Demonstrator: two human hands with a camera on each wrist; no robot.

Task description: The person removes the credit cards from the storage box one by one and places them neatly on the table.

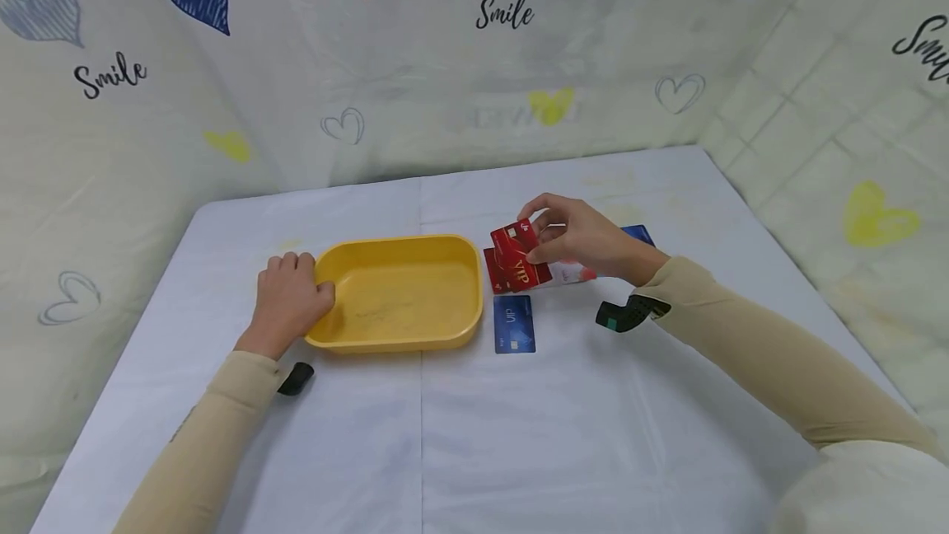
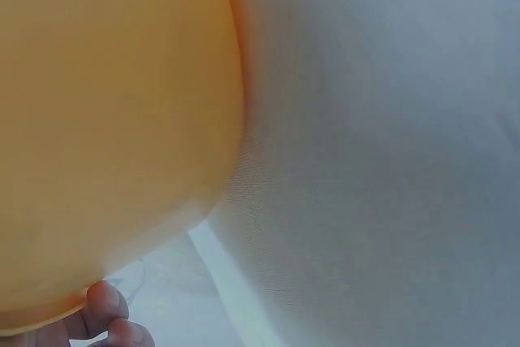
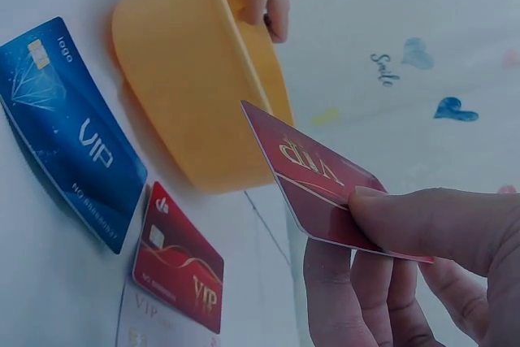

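Observation:
A red VIP card [image 3: 313,180] is pinched between the thumb and fingers of my right hand [image 1: 586,239], raised over the cards on the table. Below it lies a second red VIP card [image 3: 183,262], partly on a pale card [image 3: 138,318]. Nearer to me is a blue VIP card [image 1: 515,325], flat beside the yellow basin [image 1: 400,344]. My left hand [image 1: 287,299] grips the basin's left rim, thumb inside and fingers over the far side. In the left wrist view the basin wall hides most of that hand.
Another blue card [image 1: 638,234] shows partly behind my right wrist. A white cloth [image 1: 356,452] covers the table. Behind it hangs a pale curtain [image 1: 415,64] printed with hearts and "Smile". A dark wrist device [image 1: 626,314] sits under my right cuff.

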